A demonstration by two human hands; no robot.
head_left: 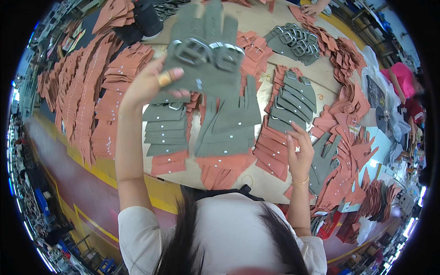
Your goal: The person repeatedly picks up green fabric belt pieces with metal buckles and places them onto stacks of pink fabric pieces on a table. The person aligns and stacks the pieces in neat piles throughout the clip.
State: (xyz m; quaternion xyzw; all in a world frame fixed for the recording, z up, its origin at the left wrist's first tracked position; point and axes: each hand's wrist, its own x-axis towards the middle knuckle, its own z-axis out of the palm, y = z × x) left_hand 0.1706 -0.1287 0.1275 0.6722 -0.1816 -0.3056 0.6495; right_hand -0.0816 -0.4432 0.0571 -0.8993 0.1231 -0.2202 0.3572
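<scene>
My left hand point(153, 82) is raised above the table and grips a bunch of grey-green straps point(204, 50) with metal buckles near their lower edge. My right hand point(298, 151) hovers with fingers apart over a row of grey-green buckled straps point(288, 103) laid on rust-coloured pieces; it holds nothing. Below the lifted bunch lie a fanned stack of grey-green straps point(231, 128) and a shorter stack of them point(165, 130).
Rust-coloured strap pieces point(87, 91) cover the left of the table point(270, 178) and curve along the right point(343, 59). More grey buckled straps point(295, 43) lie far back. A black container point(146, 18) stands at the far left. Other people's hands point(314, 9) and a pink sleeve point(403, 75) are nearby.
</scene>
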